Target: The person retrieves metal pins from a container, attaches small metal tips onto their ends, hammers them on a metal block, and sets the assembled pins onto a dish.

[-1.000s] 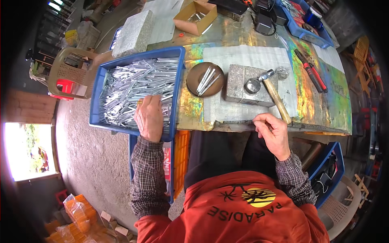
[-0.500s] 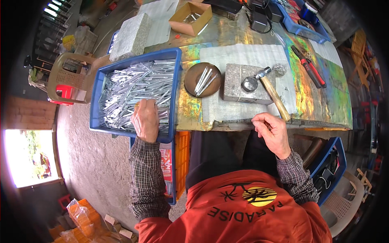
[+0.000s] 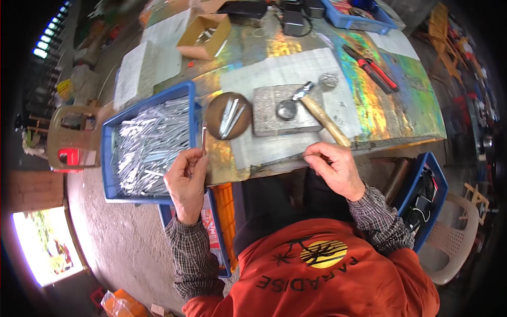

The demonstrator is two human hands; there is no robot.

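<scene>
My left hand (image 3: 187, 182) pinches one slim metal strip (image 3: 204, 138) upright between thumb and fingers. It is just off the right edge of a blue tray (image 3: 193, 113) heaped with similar silvery strips (image 3: 153, 145). A round brown dish (image 3: 214, 116) beyond my left hand holds several more strips (image 3: 231, 116). Closed, with thumb and fingers drawn together, my right hand (image 3: 334, 169) is at the table's front edge; whatever is in it is hidden. Close to its fingertips ends the wooden handle of a hammer (image 3: 325, 121). The hammer's head lies on a grey stone block (image 3: 269, 111), by a small round metal piece (image 3: 287, 110).
Red-handled pliers (image 3: 372, 68) lie on the table's right side. Farther back are an open cardboard box (image 3: 205, 52), a pale stone block (image 3: 133, 76) and a blue bin (image 3: 364, 24). A crumpled clear ball (image 3: 328, 81) sits behind the hammer. Blue crate (image 3: 430, 201) at lower right.
My left hand has come out of the tray, moving toward me with a metal strip in its fingers. The right hand keeps its closed pose. The whole view has shifted and tilted.
</scene>
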